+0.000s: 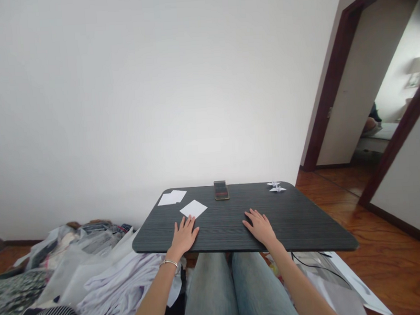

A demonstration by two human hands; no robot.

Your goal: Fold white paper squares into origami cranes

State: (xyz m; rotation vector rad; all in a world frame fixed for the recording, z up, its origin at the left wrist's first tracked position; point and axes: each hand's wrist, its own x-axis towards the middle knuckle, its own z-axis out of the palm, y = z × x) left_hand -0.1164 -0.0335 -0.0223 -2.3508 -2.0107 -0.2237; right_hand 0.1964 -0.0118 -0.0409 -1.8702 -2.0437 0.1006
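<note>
My left hand (184, 234) lies flat on the dark table (222, 233), fingers spread, its fingertips at the lower corner of a white square of paper (193, 208). Whether they touch the paper I cannot tell. My right hand (260, 227) also rests flat on the tabletop, fingers apart, holding nothing. Farther back on the left lie more white paper sheets (171, 197), partly overlapping. Two folded white paper cranes (277, 188) sit close together near the far right corner.
A phone (221, 190) leans at the table's back edge, near the white wall (204, 81). Heaped clothes (118, 284) cover the floor at left. On the right, a cable (321, 267) hangs below the table, and a doorway (356, 85) opens beyond the wooden floor (328, 202).
</note>
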